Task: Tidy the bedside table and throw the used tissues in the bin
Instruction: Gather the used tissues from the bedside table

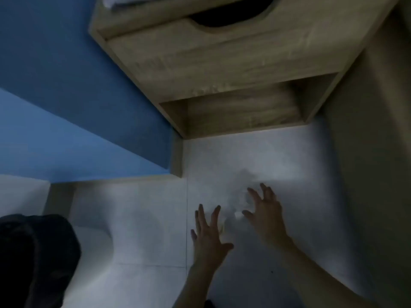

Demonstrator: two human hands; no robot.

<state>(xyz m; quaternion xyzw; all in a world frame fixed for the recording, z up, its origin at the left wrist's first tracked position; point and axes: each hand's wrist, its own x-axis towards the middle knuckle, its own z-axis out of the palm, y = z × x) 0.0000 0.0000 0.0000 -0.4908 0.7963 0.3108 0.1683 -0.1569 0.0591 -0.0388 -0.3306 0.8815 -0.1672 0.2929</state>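
Both hands spread open — left hand (208, 235), right hand (264, 211) — flanking a blurred white tissue (236, 204) on the floor (144, 218), fingers not gripping it.

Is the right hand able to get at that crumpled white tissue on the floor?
Probably yes. The right hand hovers open right beside the blurry white tissue on the floor, with nothing between them.
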